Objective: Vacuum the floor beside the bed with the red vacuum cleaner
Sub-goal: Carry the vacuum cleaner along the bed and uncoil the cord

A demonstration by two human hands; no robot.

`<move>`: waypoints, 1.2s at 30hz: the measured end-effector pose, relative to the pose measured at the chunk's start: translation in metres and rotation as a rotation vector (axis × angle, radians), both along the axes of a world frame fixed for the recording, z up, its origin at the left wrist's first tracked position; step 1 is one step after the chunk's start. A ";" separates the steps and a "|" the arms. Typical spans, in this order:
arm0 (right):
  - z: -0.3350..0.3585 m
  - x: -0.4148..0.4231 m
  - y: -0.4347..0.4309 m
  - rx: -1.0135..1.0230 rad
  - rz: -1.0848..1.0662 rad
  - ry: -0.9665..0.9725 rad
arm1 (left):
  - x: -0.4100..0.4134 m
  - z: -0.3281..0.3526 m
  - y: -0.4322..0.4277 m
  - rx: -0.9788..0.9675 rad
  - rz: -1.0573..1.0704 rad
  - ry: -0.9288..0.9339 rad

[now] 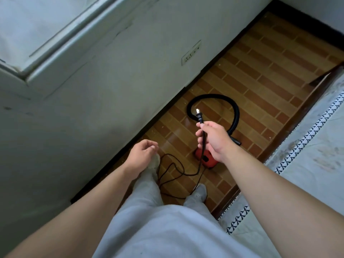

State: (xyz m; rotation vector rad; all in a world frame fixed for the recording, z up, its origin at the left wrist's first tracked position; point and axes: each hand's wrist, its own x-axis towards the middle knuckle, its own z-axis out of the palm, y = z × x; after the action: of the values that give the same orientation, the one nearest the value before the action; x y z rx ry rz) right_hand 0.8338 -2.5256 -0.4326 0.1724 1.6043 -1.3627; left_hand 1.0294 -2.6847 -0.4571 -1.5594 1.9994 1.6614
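Your stance: you are standing on the narrow strip of floor (260, 71) between the wall on your left and the bed (316, 146) on your right, facing along the strip that needs cleaning.
Slack cord: the cord (204, 142) is trailing from your right hand down to loose loops on the tiles by your feet, which is giving you spare length to reach the wall.
Left hand: your left hand (142, 155) is hanging free near the wall with its fingers loosely apart, holding nothing and probably ready to steady the cord.
Right hand: your right hand (214, 140) is gripping the cord just below the plug, its fingers (199, 135) clamped round the cord so that the end is staying stiff and easy to aim.
Plug: the plug (199, 115) is pointing up and away from you, prongs leading, seemingly being lined up for the outlet.
Red vacuum cleaner: the red vacuum cleaner (204, 158) is sitting on the floor beside the bed, partly hidden behind your right hand, not yet powered by my reading.
Hose: the black hose (214, 96) is lying in an arc on the tiles beyond the body, with nobody touching it.
Wall socket: the wall socket (191, 53) is waiting low on the wall, well apart from the plug, so you are likely needing to bend and reach forward-left.
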 end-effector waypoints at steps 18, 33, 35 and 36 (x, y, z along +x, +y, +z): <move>0.011 -0.049 -0.058 0.044 -0.229 0.119 | -0.122 0.004 -0.089 0.023 -0.410 -0.020; -0.037 -0.133 -0.050 -0.011 -0.137 0.050 | -0.198 -0.008 -0.031 0.033 -0.146 0.093; -0.050 -0.147 -0.068 0.014 -0.148 0.053 | -0.221 -0.020 -0.048 0.053 -0.153 0.100; -0.057 -0.154 -0.079 0.027 -0.160 0.052 | -0.234 -0.027 -0.058 0.064 -0.163 0.096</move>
State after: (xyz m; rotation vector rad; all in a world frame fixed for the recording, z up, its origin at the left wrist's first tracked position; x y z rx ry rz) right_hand 0.6799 -2.6045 -0.4896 0.2888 1.6821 -1.4779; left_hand 0.7959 -2.7430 -0.4840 -1.2820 2.0356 1.7468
